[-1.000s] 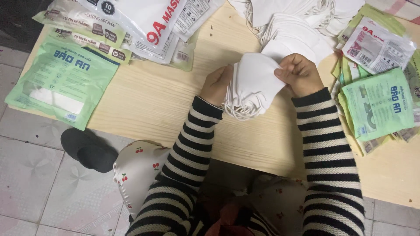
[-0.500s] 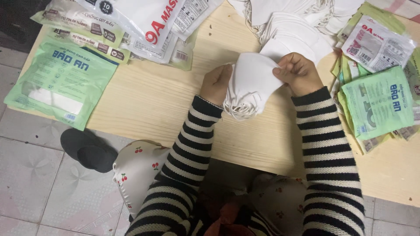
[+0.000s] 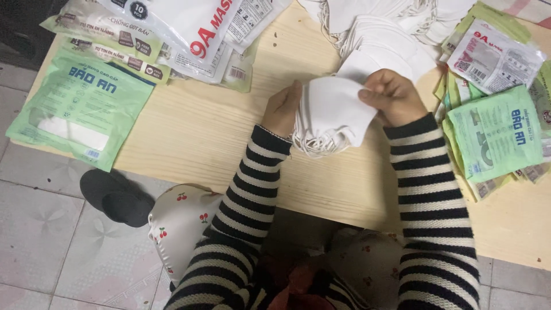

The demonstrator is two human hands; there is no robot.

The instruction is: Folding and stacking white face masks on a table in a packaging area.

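Head view: both hands, left hand (image 3: 282,109) and right hand (image 3: 393,97), grip closed on a white mask stack (image 3: 330,115); loose masks (image 3: 379,34) beyond the grip, green pouches (image 3: 496,138) beside it unfilled.

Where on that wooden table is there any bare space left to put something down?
Bare wood on the table lies left of the left hand, below the clear packets. The far edge is crowded with loose white masks; green packets fill the right side.

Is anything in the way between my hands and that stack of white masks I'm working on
Nothing visible. The left hand and right hand already grip the stack of white masks from either side, above the wooden table.
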